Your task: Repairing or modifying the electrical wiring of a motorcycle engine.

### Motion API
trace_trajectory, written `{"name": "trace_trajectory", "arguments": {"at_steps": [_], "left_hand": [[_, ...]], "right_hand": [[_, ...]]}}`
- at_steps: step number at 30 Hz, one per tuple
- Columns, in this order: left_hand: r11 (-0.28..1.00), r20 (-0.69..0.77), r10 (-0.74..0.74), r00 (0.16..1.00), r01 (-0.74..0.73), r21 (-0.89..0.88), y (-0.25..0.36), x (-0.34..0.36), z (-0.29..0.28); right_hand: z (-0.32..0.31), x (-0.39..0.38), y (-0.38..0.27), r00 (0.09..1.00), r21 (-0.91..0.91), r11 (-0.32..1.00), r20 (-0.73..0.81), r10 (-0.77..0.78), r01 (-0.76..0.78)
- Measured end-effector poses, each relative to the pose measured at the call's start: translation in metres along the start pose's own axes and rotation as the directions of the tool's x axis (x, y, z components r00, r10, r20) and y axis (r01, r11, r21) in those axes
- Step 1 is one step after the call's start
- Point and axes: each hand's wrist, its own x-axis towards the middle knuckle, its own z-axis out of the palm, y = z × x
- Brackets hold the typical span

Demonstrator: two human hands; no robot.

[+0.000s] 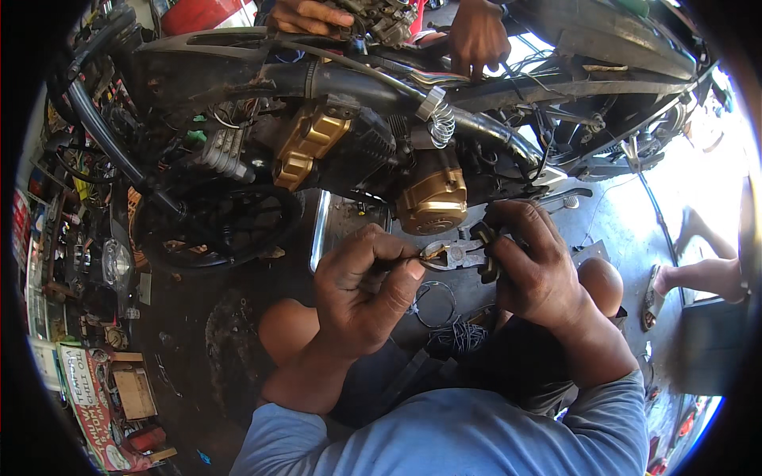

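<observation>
My right hand (533, 258) is closed round the dark handles of a pair of pliers (458, 255), whose grey metal jaws point left. At the jaws' tip is a small brass-coloured piece (432, 251); it looks like a wire terminal, but is too small to be sure. My left hand (361, 292) pinches the end of this piece between thumb and forefinger, right against the pliers. Both hands are above my lap, just below the motorcycle's gold engine cover (433, 202).
The motorcycle's frame tube (341, 83) crosses ahead, with a coiled spring (441, 127) hanging from it. Another person's hands (479, 40) work on its far side. A wire bundle (458, 337) lies between my knees. Cluttered shelves stand left; someone's sandalled foot (655, 289) is at right.
</observation>
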Motion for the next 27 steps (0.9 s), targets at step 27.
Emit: {"name": "trace_trajectory", "arguments": {"at_steps": [27], "left_hand": [[0.902, -0.036, -0.258, 0.965, 0.227, -0.368, 0.0, 0.012, 0.022]], "right_hand": [[0.043, -0.476, 0.037, 0.108, -0.505, 0.252, 0.297, 0.949, -0.826]]}}
